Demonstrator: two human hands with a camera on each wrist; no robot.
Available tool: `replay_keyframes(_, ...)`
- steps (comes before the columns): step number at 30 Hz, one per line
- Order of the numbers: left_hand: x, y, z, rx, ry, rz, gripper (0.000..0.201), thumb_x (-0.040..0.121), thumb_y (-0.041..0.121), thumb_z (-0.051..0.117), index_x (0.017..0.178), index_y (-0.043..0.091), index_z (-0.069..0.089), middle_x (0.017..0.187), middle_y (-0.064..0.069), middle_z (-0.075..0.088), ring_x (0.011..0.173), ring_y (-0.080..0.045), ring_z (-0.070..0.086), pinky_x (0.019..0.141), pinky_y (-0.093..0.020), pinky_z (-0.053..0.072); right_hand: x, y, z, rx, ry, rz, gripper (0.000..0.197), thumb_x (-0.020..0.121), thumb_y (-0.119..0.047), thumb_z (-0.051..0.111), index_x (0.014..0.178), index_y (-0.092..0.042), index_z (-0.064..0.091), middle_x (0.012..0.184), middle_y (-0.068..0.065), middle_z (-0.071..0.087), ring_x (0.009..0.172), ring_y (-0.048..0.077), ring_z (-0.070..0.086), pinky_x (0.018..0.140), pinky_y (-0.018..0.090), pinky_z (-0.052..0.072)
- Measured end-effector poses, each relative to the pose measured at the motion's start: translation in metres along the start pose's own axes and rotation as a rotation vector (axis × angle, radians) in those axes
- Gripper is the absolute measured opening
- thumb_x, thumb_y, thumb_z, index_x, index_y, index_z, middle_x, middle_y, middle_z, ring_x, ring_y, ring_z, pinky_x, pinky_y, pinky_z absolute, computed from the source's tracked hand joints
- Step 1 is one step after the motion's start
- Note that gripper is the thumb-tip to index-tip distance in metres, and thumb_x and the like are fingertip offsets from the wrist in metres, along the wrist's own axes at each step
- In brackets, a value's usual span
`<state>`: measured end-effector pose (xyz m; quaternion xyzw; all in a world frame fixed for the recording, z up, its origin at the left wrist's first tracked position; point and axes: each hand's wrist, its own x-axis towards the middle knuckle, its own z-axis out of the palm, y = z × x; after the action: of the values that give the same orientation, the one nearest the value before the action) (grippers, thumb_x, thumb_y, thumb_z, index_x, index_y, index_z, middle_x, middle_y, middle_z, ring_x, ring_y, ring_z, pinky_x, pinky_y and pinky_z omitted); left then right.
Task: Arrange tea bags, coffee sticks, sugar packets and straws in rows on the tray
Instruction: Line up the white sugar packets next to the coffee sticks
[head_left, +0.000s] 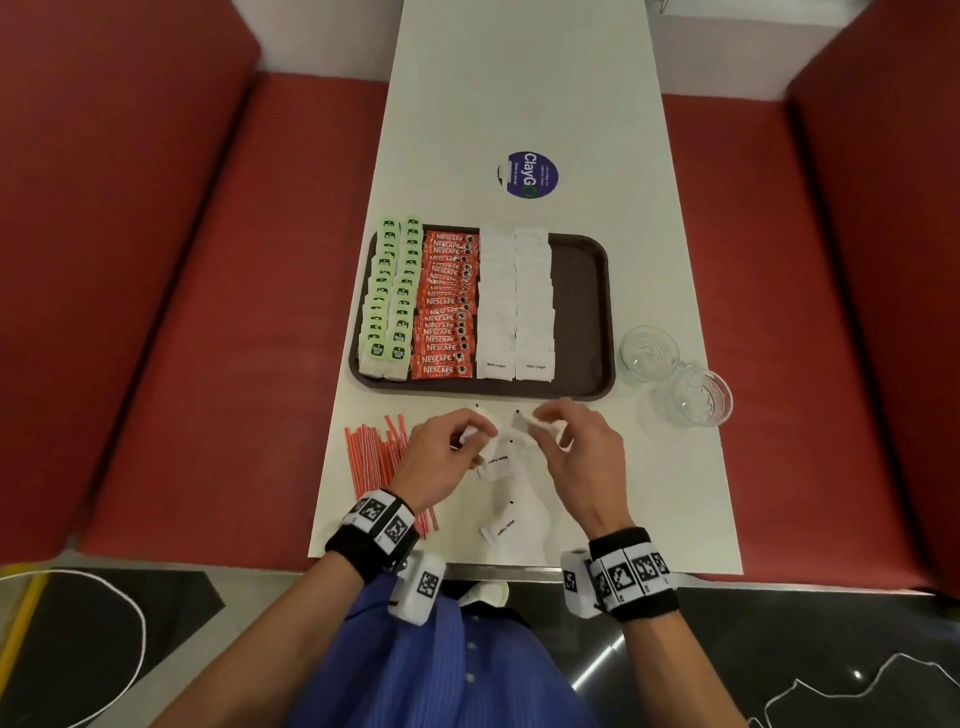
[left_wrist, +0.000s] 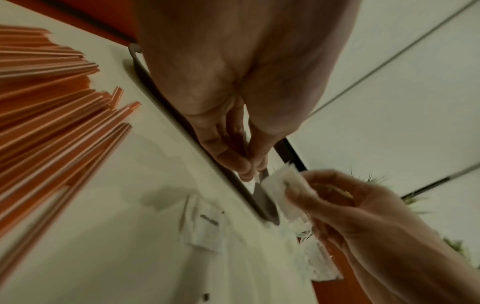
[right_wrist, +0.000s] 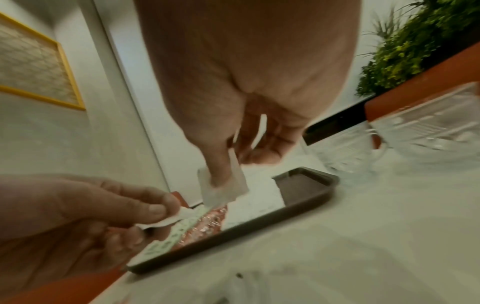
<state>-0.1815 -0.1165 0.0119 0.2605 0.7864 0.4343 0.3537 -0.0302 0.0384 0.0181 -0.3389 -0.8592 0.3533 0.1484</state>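
A brown tray (head_left: 584, 312) holds rows of green tea bags (head_left: 392, 299), red coffee sticks (head_left: 447, 306) and white sugar packets (head_left: 514, 301); its right strip is bare. Just in front of the tray, my left hand (head_left: 480, 434) pinches a white sugar packet (right_wrist: 168, 220), and my right hand (head_left: 537, 418) pinches another sugar packet (right_wrist: 223, 189). Both hands hover above the table. Loose sugar packets (head_left: 501, 465) lie under them, one more (head_left: 501, 530) nearer me. Red striped straws (head_left: 374, 457) lie in a pile left of my left hand.
Two clear glass cups (head_left: 649, 353) (head_left: 701, 397) stand right of the tray near the table's right edge. A round blue sticker (head_left: 530, 175) is on the white table (head_left: 519, 78) beyond the tray. Red benches flank the table.
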Motion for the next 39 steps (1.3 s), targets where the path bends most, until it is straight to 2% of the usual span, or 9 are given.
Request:
replay_keyframes(3,-0.002,0.019,-0.004,-0.217,-0.015,-0.058,0.025,0.111,0.03,0.057,0.107,0.019,0.079,0.103,0.001,0.081,0.084,-0.025,0.08,0.089,-0.05,0.064,0.004,-0.026,-0.003,0.048,0.115,-0.265,0.016,0.096,-0.009,0.083,0.103,-0.022,0.077,0.109,-0.013,0.071,0.084,0.008,0.068,0.068,0.024,0.055)
replay_keyframes(7,0.004,0.04,-0.012,-0.464,0.0,-0.106,0.05,0.11,0.053,0.051,0.106,0.013,0.08,0.101,-0.012,0.081,0.097,-0.035,0.077,0.088,-0.047,0.064,0.006,-0.033,0.007,-0.011,0.113,-0.405,0.023,0.088,0.003,0.084,0.102,-0.013,0.078,0.116,-0.002,0.068,0.095,0.016,0.071,0.068,0.035,0.061)
replay_keyframes(12,0.017,0.033,-0.019,-0.221,0.121,0.103,0.014,0.102,0.027,0.074,0.1,0.014,0.079,0.087,-0.002,0.079,0.08,-0.024,0.076,0.077,-0.037,0.063,0.014,-0.037,0.012,0.289,0.033,-0.206,0.02,0.087,-0.011,0.091,0.105,-0.014,0.081,0.127,-0.001,0.058,0.11,0.007,0.068,0.091,0.023,0.062)
replay_keyframes(17,0.029,0.03,-0.02,-0.112,0.175,0.164,0.011,0.097,0.027,0.079,0.102,0.018,0.083,0.088,0.008,0.079,0.071,-0.009,0.072,0.072,-0.024,0.059,0.032,-0.036,0.014,0.54,-0.101,0.163,0.024,0.09,-0.018,0.091,0.096,-0.02,0.068,0.096,-0.001,0.076,0.088,0.023,0.077,0.084,0.046,0.066)
replay_keyframes(19,0.032,0.028,-0.02,-0.055,0.22,0.185,0.013,0.1,0.024,0.075,0.108,0.02,0.084,0.098,0.012,0.08,0.081,-0.003,0.071,0.078,-0.018,0.056,0.044,-0.027,0.016,0.563,-0.149,0.224,0.033,0.089,-0.019,0.092,0.103,-0.023,0.063,0.092,0.006,0.079,0.084,0.029,0.078,0.082,0.046,0.066)
replay_keyframes(24,0.035,0.016,-0.028,-0.08,0.336,0.139,0.031,0.105,0.012,0.067,0.125,0.032,0.078,0.103,0.013,0.077,0.093,-0.008,0.072,0.084,-0.025,0.057,0.077,0.003,0.032,0.406,-0.019,0.293,0.03,0.09,-0.025,0.091,0.106,-0.036,0.067,0.082,-0.001,0.079,0.069,0.008,0.068,0.073,0.025,0.055)
replay_keyframes(30,0.032,0.011,-0.029,-0.256,0.336,0.043,0.059,0.104,0.011,0.067,0.148,0.045,0.051,0.101,-0.002,0.081,0.09,-0.015,0.077,0.096,-0.036,0.061,0.096,0.011,0.061,0.291,-0.052,0.319,0.028,0.088,-0.02,0.092,0.102,-0.02,0.068,0.081,0.002,0.076,0.077,0.015,0.072,0.075,0.021,0.055)
replay_keyframes(34,0.032,0.007,-0.027,-0.307,0.349,-0.024,0.052,0.103,0.012,0.07,0.146,0.033,0.05,0.098,0.004,0.083,0.088,-0.016,0.079,0.098,-0.046,0.061,0.101,0.009,0.071,0.137,-0.057,0.313,0.031,0.091,-0.02,0.089,0.106,-0.02,0.062,0.088,0.002,0.073,0.082,0.008,0.064,0.077,0.032,0.055)
replay_keyframes(39,0.03,0.013,-0.026,-0.328,0.333,-0.054,0.046,0.101,0.015,0.073,0.141,0.026,0.053,0.09,0.006,0.082,0.085,-0.016,0.08,0.096,-0.036,0.061,0.104,0.004,0.075,-0.049,-0.033,0.211,0.038,0.09,-0.023,0.089,0.108,-0.021,0.056,0.092,0.0,0.067,0.092,0.023,0.063,0.076,0.04,0.057)
